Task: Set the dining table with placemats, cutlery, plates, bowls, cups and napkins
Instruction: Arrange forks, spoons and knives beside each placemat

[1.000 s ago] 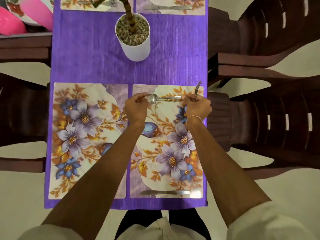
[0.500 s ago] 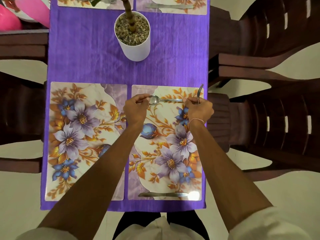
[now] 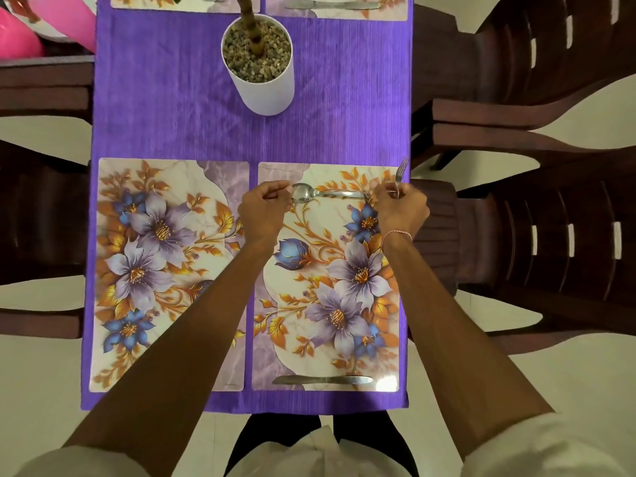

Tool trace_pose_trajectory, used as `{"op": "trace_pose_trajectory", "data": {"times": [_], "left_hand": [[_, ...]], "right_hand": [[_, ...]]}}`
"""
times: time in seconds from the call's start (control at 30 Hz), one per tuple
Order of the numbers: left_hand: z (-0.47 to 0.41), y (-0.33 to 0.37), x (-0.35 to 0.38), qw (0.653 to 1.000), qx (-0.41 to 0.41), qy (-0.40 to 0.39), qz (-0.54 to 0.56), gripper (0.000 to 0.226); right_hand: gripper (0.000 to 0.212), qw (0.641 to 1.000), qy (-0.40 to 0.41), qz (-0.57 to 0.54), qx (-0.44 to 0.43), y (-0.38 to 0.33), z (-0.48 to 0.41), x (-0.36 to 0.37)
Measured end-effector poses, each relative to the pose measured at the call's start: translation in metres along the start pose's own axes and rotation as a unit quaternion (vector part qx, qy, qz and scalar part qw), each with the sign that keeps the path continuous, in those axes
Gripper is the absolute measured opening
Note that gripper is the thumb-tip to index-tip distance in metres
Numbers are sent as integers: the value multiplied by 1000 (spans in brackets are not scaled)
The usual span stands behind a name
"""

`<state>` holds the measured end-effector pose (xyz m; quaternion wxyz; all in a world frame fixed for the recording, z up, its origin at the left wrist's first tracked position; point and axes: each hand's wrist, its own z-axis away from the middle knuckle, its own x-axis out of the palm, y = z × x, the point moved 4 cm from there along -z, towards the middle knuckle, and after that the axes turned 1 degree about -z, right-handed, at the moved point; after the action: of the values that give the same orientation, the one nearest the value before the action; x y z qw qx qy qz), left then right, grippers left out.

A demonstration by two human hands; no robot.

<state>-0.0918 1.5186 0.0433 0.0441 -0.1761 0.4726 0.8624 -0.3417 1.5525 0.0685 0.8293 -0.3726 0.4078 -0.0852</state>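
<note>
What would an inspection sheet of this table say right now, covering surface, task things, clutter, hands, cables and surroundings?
Surface: a purple tablecloth covers the table.
Job's things: left placemat and right placemat lie side by side; the right one carries a knife at its near edge and a spoon at its far edge.
Clutter: a white pot of pebbles with a plant stem stands mid-table.
Grippers: left hand pinches the spoon's bowl end; right hand grips a fork, tines up, at the spoon's handle end.
Cables: nothing seen.
Surroundings: dark chairs on both sides; pink items at far left.
</note>
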Motion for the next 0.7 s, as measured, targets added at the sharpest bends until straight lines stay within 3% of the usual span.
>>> {"op": "trace_pose_trajectory", "data": {"times": [0.17, 0.43, 0.57, 0.63, 0.7], "left_hand": [[0, -1, -1, 1000, 4, 0, -10, 14], [-2, -4, 0, 1000, -15, -5, -6, 22], [10, 24, -11, 986, 92, 130, -43, 25], [11, 48, -3, 986, 152, 71, -18, 24], [8, 68, 13, 984, 165, -67, -25, 20]], "right_hand": [[32, 999, -21, -16, -26, -5, -3, -9], [22, 997, -70, -11, -31, -2, -6, -11], [21, 975, -208, 8, -76, -12, -1, 0], [19, 951, -285, -7, -116, -28, 7, 6], [14, 934, -329, -27, -138, -47, 15, 12]]}}
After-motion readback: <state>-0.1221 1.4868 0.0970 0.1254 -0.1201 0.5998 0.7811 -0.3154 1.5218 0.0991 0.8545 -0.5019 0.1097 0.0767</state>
